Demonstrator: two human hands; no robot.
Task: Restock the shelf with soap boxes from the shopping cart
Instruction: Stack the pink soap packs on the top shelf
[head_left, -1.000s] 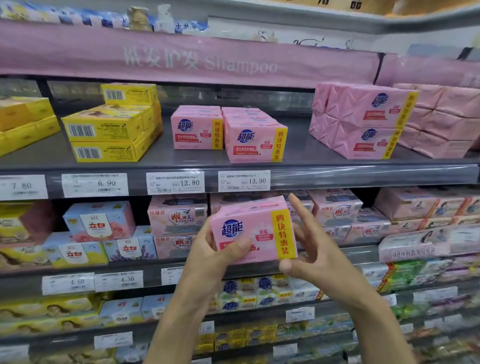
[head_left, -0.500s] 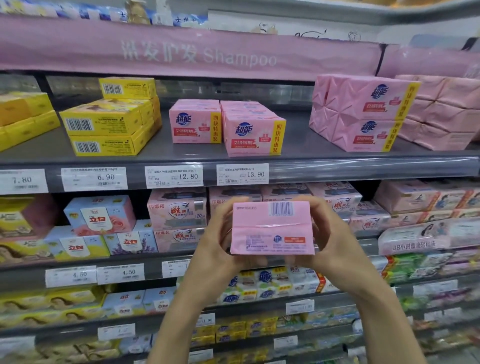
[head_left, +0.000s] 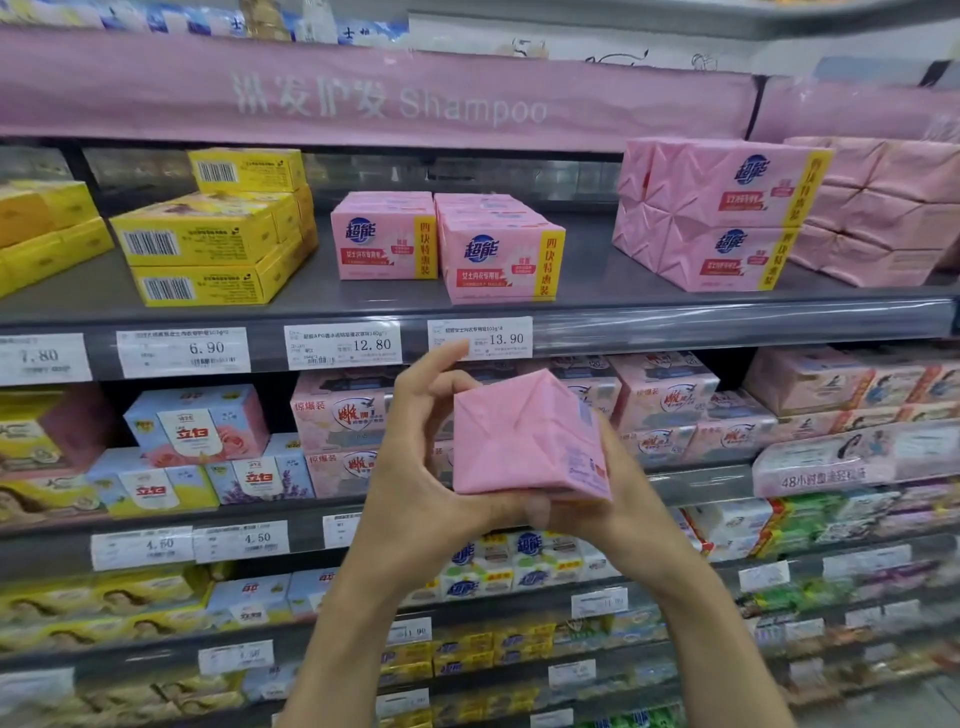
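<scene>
A pink soap box (head_left: 522, 434) is held in front of the shelves, its folded end panel turned toward me. My left hand (head_left: 415, 457) grips its left side and underside. My right hand (head_left: 610, 499) supports it from the right and below, mostly hidden behind the box. Above, on the grey shelf (head_left: 675, 306), stand matching pink soap boxes: one row (head_left: 384, 239) and a second row (head_left: 501, 260) beside it, over the 13.90 price tag (head_left: 480, 339). The shopping cart is out of view.
Yellow soap boxes (head_left: 208, 234) are stacked on the same shelf at the left. Larger pink packs (head_left: 717, 213) are stacked at the right. A bare stretch of shelf lies between the pink rows and those packs. Lower shelves are packed with other soaps.
Both hands have turned the pink box: first its printed front faced me, then its barcode side, now its folded end. The box has shifted slightly right.
</scene>
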